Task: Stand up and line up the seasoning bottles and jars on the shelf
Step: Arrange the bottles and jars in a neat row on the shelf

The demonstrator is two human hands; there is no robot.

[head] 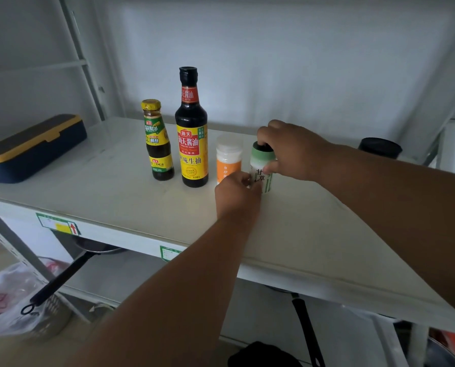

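Note:
Four seasoning containers stand upright in a row on the white shelf. From the left: a short oyster sauce bottle with a yellow cap, a tall dark soy sauce bottle, an orange-labelled jar with a white lid, and a green-and-white jar with a black cap. My right hand grips the green-and-white jar from above and the right, thumb on its side. My left hand pinches the same jar low at its front, hiding its base and part of the orange jar.
A navy box with a yellow-trimmed lid lies at the shelf's left end. A black round lid or pot sits at the back right. Below the shelf hang a frying pan and another black handle; a plastic bag lies at lower left.

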